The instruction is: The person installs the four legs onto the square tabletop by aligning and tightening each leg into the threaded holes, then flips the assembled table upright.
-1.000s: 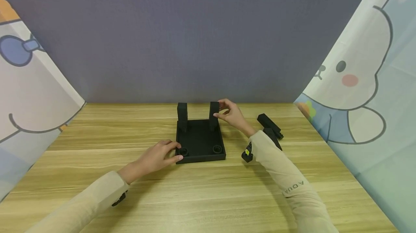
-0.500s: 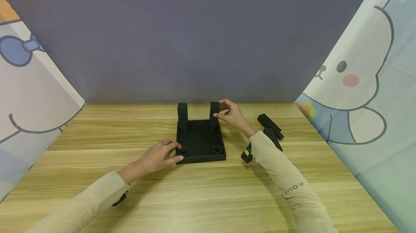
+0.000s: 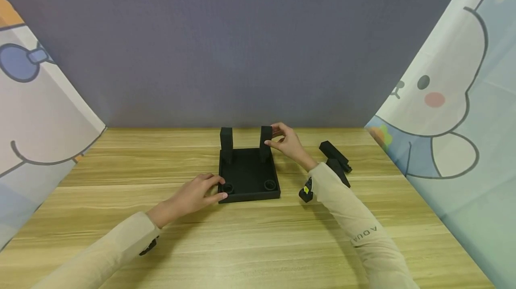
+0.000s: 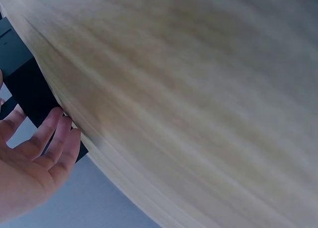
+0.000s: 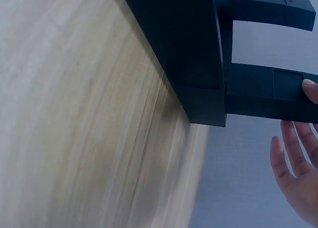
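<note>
A square black base with a raised rim (image 3: 248, 197) lies on the wooden table. Two black posts stand upright at its far corners, the left post (image 3: 226, 143) and the right post (image 3: 265, 143). Round sockets show at the near corners, one at the left (image 3: 227, 184) and one at the right (image 3: 269, 181). My left hand (image 3: 195, 193) holds the near left corner, thumb at the front edge; the left wrist view shows its fingers (image 4: 54, 133) against the base's side. With thumb and fingers, my right hand (image 3: 291, 145) pinches the right post near its top.
Two loose black posts lie to the right, the farther post (image 3: 333, 152) close to the nearer post (image 3: 338, 170), which my right sleeve (image 3: 342, 206) partly hides. A grey panel (image 3: 242, 56) rises behind the table's far edge. Cartoon-printed cloth (image 3: 435, 123) hangs at both sides.
</note>
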The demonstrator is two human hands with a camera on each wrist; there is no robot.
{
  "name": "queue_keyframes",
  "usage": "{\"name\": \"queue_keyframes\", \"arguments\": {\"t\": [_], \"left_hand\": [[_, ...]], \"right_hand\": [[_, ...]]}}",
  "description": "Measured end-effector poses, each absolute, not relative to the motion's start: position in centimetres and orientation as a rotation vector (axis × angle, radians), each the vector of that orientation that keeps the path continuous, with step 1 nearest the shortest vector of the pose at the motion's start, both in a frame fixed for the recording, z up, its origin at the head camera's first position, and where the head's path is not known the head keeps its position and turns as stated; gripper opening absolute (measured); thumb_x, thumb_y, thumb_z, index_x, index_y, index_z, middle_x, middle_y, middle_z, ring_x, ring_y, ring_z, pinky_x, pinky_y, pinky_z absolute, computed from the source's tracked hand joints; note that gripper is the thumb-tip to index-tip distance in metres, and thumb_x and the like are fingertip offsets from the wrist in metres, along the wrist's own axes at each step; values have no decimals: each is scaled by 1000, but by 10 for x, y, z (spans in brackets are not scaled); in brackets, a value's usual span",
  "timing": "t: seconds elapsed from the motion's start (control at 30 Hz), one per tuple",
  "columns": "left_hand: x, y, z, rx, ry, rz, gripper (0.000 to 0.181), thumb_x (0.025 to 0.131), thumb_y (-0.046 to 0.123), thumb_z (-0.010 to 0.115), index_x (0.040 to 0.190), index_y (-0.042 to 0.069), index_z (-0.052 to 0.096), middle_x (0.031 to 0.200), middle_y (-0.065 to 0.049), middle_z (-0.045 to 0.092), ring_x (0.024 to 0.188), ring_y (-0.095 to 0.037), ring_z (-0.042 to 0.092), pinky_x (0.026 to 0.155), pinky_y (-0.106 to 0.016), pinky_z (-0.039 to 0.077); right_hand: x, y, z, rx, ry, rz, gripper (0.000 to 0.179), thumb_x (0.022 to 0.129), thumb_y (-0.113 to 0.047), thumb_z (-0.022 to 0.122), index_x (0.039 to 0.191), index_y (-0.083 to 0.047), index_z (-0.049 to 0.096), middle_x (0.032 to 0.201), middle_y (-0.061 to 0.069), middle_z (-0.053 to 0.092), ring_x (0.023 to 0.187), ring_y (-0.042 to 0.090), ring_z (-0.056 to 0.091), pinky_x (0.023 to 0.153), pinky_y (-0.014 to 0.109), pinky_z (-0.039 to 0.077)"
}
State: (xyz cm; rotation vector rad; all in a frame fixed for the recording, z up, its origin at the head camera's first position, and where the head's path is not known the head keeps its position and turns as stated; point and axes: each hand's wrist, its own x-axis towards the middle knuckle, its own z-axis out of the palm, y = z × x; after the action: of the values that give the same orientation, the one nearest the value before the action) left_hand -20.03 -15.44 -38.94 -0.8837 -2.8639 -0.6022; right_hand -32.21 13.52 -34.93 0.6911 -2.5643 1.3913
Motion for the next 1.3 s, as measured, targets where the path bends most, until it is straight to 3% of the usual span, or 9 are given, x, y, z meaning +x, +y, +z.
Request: {"name": "queue_keyframes", "arguments": {"t": [0.23,0.47,0.7,1.0,1.13,1.3], "left_hand": [[-200,-155,-388,-882,-2882,-602,39,87,43,58,113,15,60,108,-6,62,87,-15,59,71,-32,51],[-199,-154,-383,-898,-2892,-581,37,87,40,60,112,13,61,107,-8,62,90,-21,61,73,-37,52],[-201,-154,-380,-925,-2896,-570,37,86,41,60,112,14,61,109,-9,62,93,-23,62,73,-38,53],[-205,-155,-375,-959,-2905,-607,34,87,39,59,111,15,60,105,-7,63,89,-20,63,70,-33,52],[-208,-156,-371,-945,-2886,-638,34,87,38,60,111,14,60,104,-9,63,81,-19,64,67,-32,52],[-211,-157,-365,-940,-2832,-633,33,87,35,61,111,12,60,104,-11,63,82,-22,64,68,-34,51]], "right_hand": [[-323,137,-350,718,-2554,1407,47,80,-12,71,120,-1,50,111,18,58,100,35,58,79,46,49],[-323,140,-348,789,-2511,1388,47,79,-18,72,119,-4,52,108,14,59,96,31,59,77,40,51],[-323,143,-343,769,-2552,1435,45,80,-8,70,120,0,51,111,21,58,102,38,58,82,50,48],[-294,147,-310,818,-2550,1469,40,83,0,64,118,10,49,114,31,54,104,46,53,83,53,46],[-292,154,-308,810,-2553,1439,38,83,2,63,118,10,49,113,32,54,103,46,53,82,52,46],[-300,167,-317,803,-2538,1466,37,83,0,65,116,5,52,112,30,55,102,44,54,82,55,44]]}}
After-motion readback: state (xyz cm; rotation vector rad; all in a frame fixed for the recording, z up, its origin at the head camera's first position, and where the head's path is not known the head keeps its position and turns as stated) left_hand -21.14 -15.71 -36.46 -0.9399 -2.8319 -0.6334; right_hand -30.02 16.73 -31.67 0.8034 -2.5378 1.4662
